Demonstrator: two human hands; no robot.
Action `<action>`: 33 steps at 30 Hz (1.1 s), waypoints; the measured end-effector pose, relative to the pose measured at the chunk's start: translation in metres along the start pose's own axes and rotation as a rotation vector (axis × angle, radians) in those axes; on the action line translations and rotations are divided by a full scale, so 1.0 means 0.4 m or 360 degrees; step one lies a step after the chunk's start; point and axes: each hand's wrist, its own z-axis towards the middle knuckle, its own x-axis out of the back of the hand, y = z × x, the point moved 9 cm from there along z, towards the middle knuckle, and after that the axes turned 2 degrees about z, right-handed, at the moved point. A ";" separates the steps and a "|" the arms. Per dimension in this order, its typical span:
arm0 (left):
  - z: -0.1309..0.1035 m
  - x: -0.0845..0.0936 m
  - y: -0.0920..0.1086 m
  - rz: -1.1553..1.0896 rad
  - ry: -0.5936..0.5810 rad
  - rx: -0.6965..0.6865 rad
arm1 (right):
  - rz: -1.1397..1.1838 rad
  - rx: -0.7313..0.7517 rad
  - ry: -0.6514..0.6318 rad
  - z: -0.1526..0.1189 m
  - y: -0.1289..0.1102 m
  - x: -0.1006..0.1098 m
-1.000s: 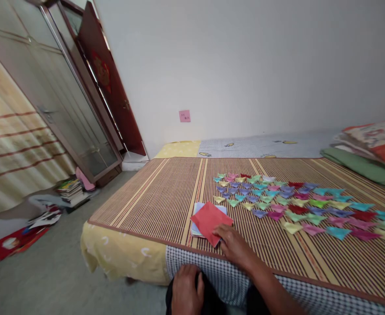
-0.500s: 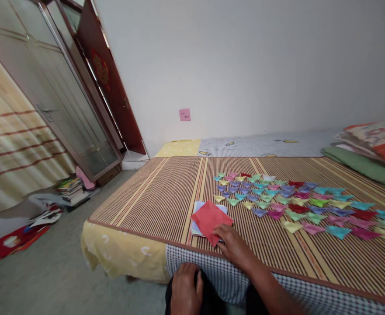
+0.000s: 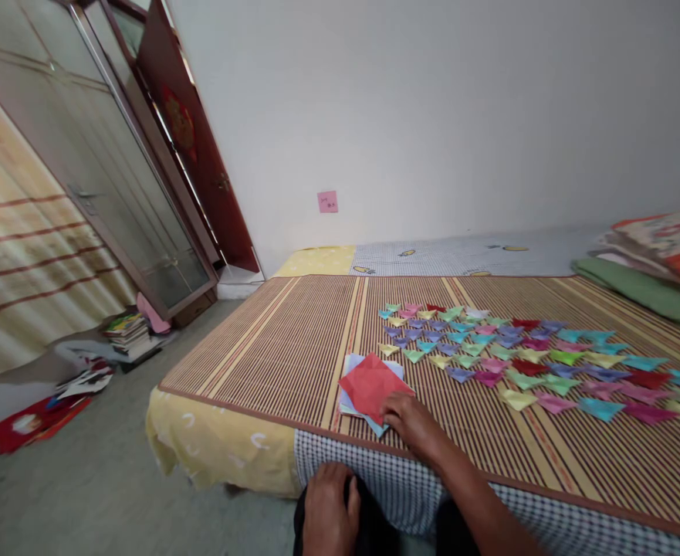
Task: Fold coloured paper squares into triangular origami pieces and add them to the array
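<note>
A square red sheet of paper (image 3: 368, 382) lies turned like a diamond on a stack of coloured paper sheets (image 3: 348, 405). My right hand (image 3: 404, 418) is at its near right edge, thumb and fingers closed on the sheet's near corner; the fingertips are partly hidden. A light-blue paper corner (image 3: 377, 427) shows beneath the red one. My left hand (image 3: 331, 506) rests on my dark-clothed knee, holding nothing, its fingers laid over the knee. To the right of the stack are rows of small folded paper pieces (image 3: 519, 400) in many colours.
A striped bamboo mat (image 3: 270, 347) covers the bed, whose near edge has a checked cloth (image 3: 397, 483). Folded bedding (image 3: 646, 293) is at the far right. A pink note (image 3: 327, 201) is on the wall. Books (image 3: 128, 332) stand on the floor at left.
The near corner of the red sheet has come up under my right fingers, and a light-blue corner now shows below it. My left hand stays on the knee.
</note>
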 end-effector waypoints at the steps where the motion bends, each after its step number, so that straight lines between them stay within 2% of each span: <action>1: 0.000 0.000 0.000 -0.0011 0.0001 0.0004 | 0.0070 -0.0007 0.0055 0.001 -0.003 0.013; 5: -0.001 -0.002 0.005 -0.0053 0.0014 0.0017 | 0.0384 -0.0088 0.0457 -0.008 0.004 0.096; 9: -0.001 -0.005 0.022 -0.0148 0.0036 0.0023 | 0.0719 -0.0200 0.0876 -0.034 0.046 0.185; 12: -0.001 -0.008 0.031 -0.0267 0.0048 0.0035 | 0.0892 -0.0239 0.1082 -0.069 0.068 0.242; 14: -0.001 -0.008 0.033 -0.0384 0.0054 0.0050 | 0.0960 -0.0242 0.1144 -0.105 0.064 0.273; 16: 0.001 -0.008 0.035 -0.0547 0.0045 0.0075 | 0.0997 -0.0226 0.1131 -0.148 0.040 0.293; 18: 0.004 -0.005 0.042 -0.0743 0.0000 0.0112 | 0.1001 -0.0196 0.1031 -0.194 -0.004 0.296; 21: 0.013 0.012 0.080 -0.1074 -0.0158 0.0172 | 0.0892 -0.0055 0.0652 -0.249 -0.109 0.258; 22: 0.017 0.019 0.101 -0.1246 -0.0257 0.0201 | 0.0817 0.0002 0.0555 -0.268 -0.146 0.245; 24: 0.009 0.005 0.165 -0.2098 -0.0728 0.0424 | 0.0608 0.0095 0.0359 -0.300 -0.208 0.214; 26: 0.015 0.043 0.226 -0.2533 -0.0927 0.0431 | 0.0439 0.0179 0.0163 -0.324 -0.253 0.185; 28: 0.021 0.074 0.261 -0.2655 -0.1033 0.0428 | 0.0346 0.0232 0.0045 -0.343 -0.276 0.173; 30: 0.020 0.092 0.281 -0.2608 -0.1091 0.0392 | 0.0301 0.0283 0.0013 -0.359 -0.288 0.178; 33: 0.013 0.107 0.296 -0.2430 -0.1047 0.0329 | 0.0275 0.0347 0.0109 -0.381 -0.297 0.211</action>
